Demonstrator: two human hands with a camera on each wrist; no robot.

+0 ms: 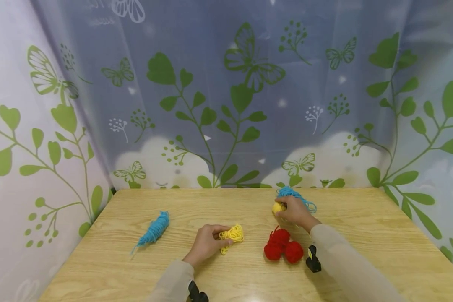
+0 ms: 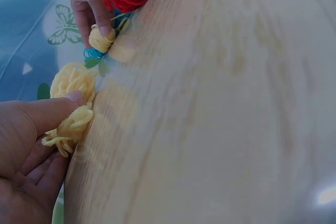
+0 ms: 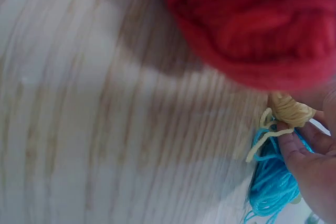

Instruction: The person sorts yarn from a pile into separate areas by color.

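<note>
Near the middle of the pale wooden worktop (image 1: 362,235): left hand (image 1: 205,242) pinching a loose tangle of yellow yarn (image 1: 232,235) lying just to its right. Toward the far edge: right hand (image 1: 296,212) clasping a small yellow yarn ball (image 1: 277,207) (touching a blue yarn bundle (image 1: 296,195)). Between the forearms: red yarn balls (image 1: 283,247).

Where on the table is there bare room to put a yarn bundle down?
Bare wood: right of the red yarn balls out to the table edge, and the far strip behind the left blue yarn skein. Crowded: between the left hand on yellow yarn and the right hand.
</note>
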